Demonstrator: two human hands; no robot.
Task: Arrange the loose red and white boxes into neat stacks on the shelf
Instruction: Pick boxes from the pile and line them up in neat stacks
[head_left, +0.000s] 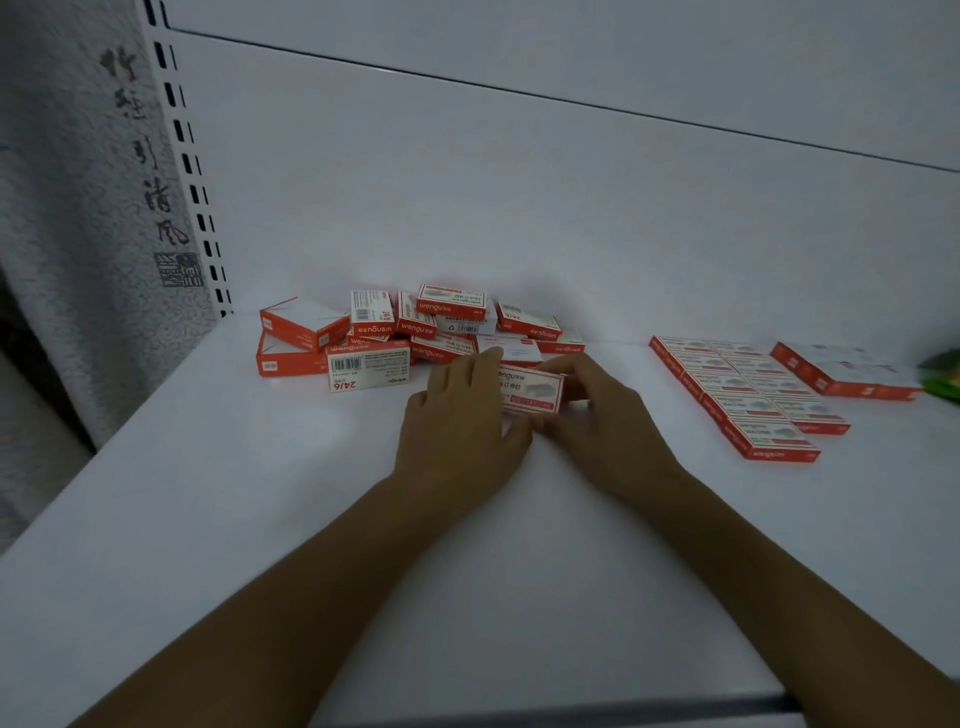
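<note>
Fingers of the left hand (457, 415) and right hand (602, 415) are curled round one box (535, 391), its left end hidden, just before the loose heap (415, 332) on the shelf (249, 519). Rightward, a green object (944, 379) beyond the neat rows (748, 397) is cut off.

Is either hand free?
No: the left hand and the right hand both grip one box between them, just in front of the pile.
</note>
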